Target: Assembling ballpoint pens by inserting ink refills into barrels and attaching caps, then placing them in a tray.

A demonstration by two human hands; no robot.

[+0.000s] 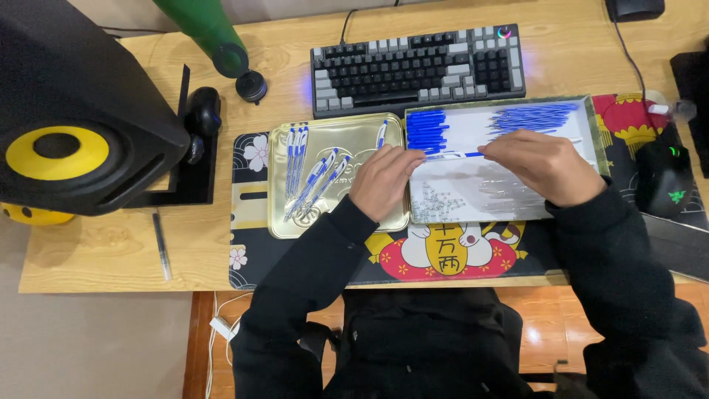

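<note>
My left hand [384, 179] and my right hand [545, 164] hold the two ends of a blue and white pen [456, 155] between them, over a white tray [569, 140]. That tray holds a stack of blue caps [426, 131], a heap of blue refills [533, 117], clear barrels [509, 193] and small springs [437, 203]. Left of it lies a gold metal tray [347, 133] with several assembled blue and white pens [314, 181].
A keyboard [417, 68] sits behind the trays. A black speaker with a yellow cone [74, 111] stands at the left, a green bottle [210, 33] behind it. A black mouse [665, 188] rests at the right. One loose pen [161, 245] lies on the wooden desk.
</note>
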